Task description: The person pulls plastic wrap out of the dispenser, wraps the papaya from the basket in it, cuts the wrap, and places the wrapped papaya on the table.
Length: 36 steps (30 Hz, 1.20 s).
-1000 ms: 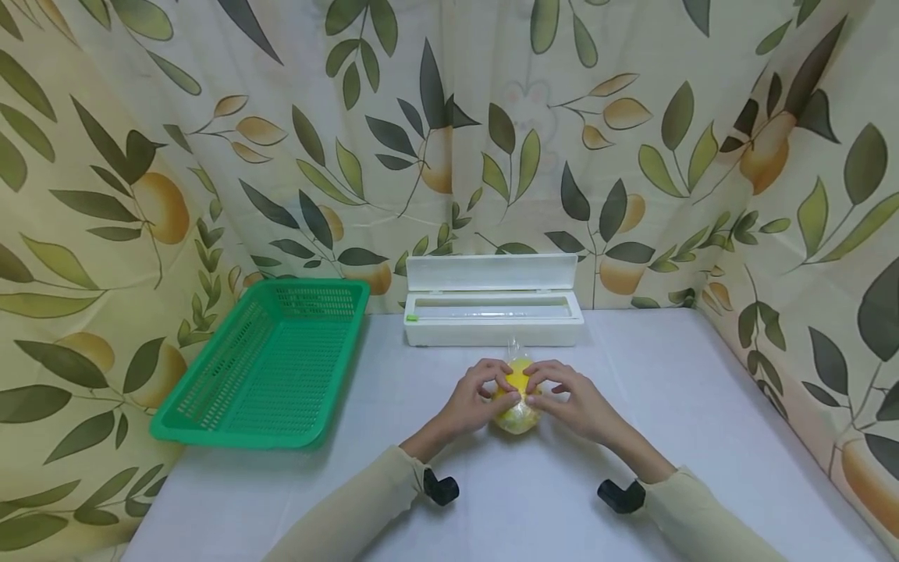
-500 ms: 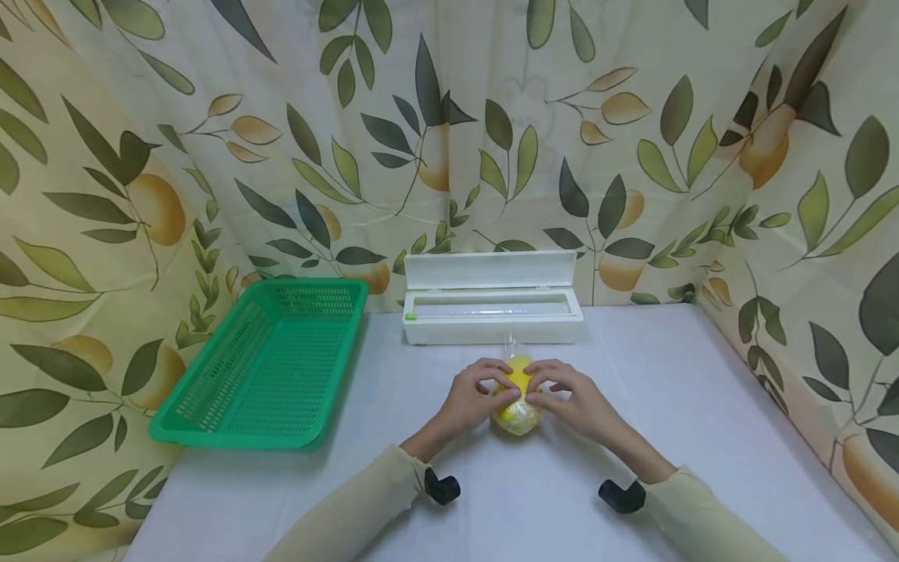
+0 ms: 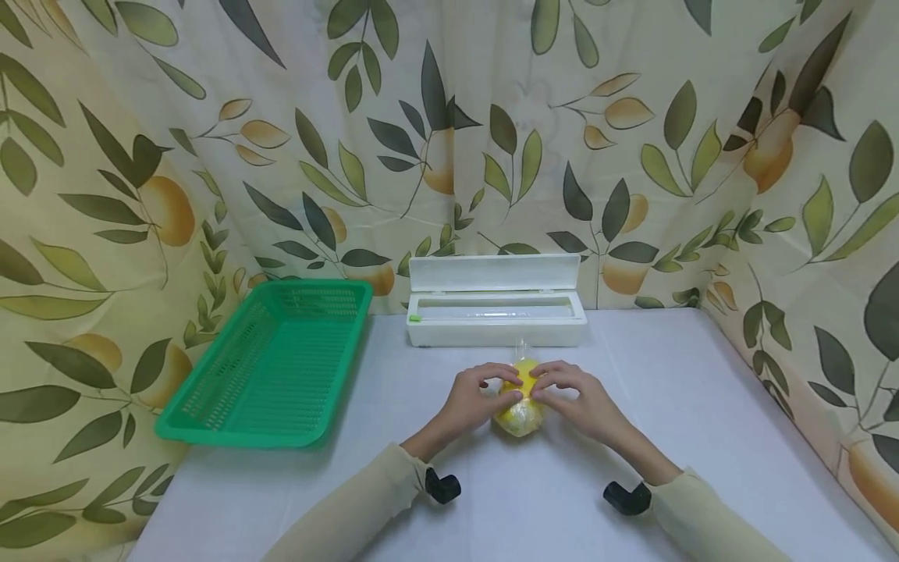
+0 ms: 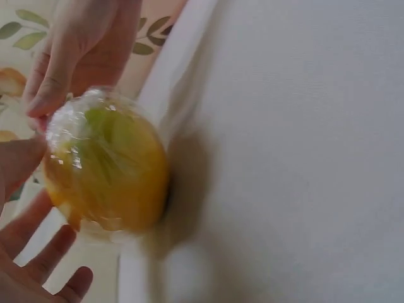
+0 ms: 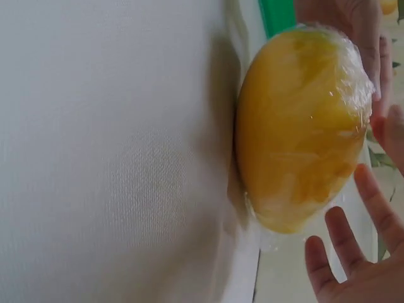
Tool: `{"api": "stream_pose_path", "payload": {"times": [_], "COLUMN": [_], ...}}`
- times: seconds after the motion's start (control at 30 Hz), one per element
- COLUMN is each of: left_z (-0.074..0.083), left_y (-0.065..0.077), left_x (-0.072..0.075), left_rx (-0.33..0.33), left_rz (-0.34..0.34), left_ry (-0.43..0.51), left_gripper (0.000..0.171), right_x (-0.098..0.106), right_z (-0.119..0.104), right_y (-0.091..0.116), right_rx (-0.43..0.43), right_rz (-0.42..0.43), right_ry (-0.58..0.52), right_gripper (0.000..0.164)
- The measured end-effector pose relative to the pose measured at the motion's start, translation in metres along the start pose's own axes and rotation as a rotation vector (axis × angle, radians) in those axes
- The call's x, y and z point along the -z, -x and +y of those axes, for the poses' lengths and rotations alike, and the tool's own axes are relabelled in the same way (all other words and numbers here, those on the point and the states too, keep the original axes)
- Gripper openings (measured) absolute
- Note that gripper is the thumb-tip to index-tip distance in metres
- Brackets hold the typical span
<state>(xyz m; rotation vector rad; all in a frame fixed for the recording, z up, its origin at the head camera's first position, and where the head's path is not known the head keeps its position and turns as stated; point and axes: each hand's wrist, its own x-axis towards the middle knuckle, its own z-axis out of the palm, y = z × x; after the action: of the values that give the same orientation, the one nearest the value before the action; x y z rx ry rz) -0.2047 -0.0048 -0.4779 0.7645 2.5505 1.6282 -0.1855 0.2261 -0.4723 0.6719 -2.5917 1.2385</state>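
Note:
A yellow mango (image 3: 520, 419), partly green and wrapped in clear cling film, rests on the white cloth in the middle of the head view. My left hand (image 3: 470, 402) meets it from the left, thumb and forefinger pinching the film on its upper side. From the right, my right hand (image 3: 579, 400) pinches the film beside the left thumb. In the right wrist view the mango (image 5: 293, 136) looks oval and glossy, the film bunched at the fingertips. The other fingers are spread apart. A loose film end (image 3: 521, 350) sticks out at the far side.
Behind the mango stands a white cling film dispenser (image 3: 499, 336), its lid (image 3: 494, 275) raised and a roll inside. A green plastic basket (image 3: 168, 425) sits at the left. Leaf-patterned curtains (image 3: 520, 78) enclose the back and sides of the table (image 3: 527, 499).
Both hands stay on the mango, with only slight shifts of the fingers. The right hand's fingers look slightly straighter. The head view has shifted a little.

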Motion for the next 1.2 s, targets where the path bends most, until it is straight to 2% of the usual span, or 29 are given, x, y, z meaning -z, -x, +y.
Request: {"api": "stream_pose_path", "payload": {"times": [0.1, 0.2, 0.27, 0.37, 0.47, 0.6, 0.7, 0.83, 1.0, 1.1, 1.2], "left_z": [0.007, 0.014, 0.019, 0.026, 0.032, 0.035, 0.036, 0.039, 0.043, 0.042, 0.034], "left_y": [0.000, 0.000, 0.000, 0.001, 0.000, -0.003, -0.006, -0.011, -0.012, -0.010, -0.006], "left_x": [0.000, -0.001, -0.004, -0.010, -0.014, -0.016, -0.013, -0.005, 0.007, 0.012, 0.017], "left_rx": [-0.036, -0.101, -0.122, -0.093, -0.038, 0.009, 0.008, -0.053, -0.121, -0.149, -0.180], "left_rz": [0.004, 0.057, 0.101, 0.136, 0.127, 0.082, 0.028, -0.072, -0.188, -0.196, -0.188], "left_ry": [-0.041, -0.116, -0.206, -0.350, -0.454, -0.536, -0.604, -0.697, -0.790, -0.838, -0.808], "left_gripper": [0.025, 0.024, 0.025, 0.032, 0.040, 0.042, 0.042, 0.038, 0.029, 0.032, 0.036], "right_x": [0.005, 0.013, 0.018, 0.026, 0.031, 0.034, 0.036, 0.043, 0.066, 0.080, 0.087], "right_z": [-0.001, -0.003, -0.004, -0.006, -0.007, -0.008, -0.007, -0.006, -0.012, -0.019, -0.026], "right_y": [0.001, 0.000, -0.002, -0.004, -0.004, -0.004, -0.005, -0.009, -0.019, -0.024, -0.025], "right_rx": [-0.019, -0.028, -0.036, -0.053, -0.069, -0.079, -0.066, -0.042, -0.007, 0.018, 0.032], "right_rz": [0.065, 0.121, 0.140, 0.144, 0.132, 0.113, 0.097, 0.086, 0.118, 0.127, 0.076], "right_ry": [0.038, 0.069, 0.082, 0.090, 0.097, 0.100, 0.108, 0.131, 0.187, 0.206, 0.203], "right_gripper": [0.003, 0.004, 0.004, 0.006, 0.009, 0.009, 0.008, 0.007, 0.010, 0.011, 0.010]}}
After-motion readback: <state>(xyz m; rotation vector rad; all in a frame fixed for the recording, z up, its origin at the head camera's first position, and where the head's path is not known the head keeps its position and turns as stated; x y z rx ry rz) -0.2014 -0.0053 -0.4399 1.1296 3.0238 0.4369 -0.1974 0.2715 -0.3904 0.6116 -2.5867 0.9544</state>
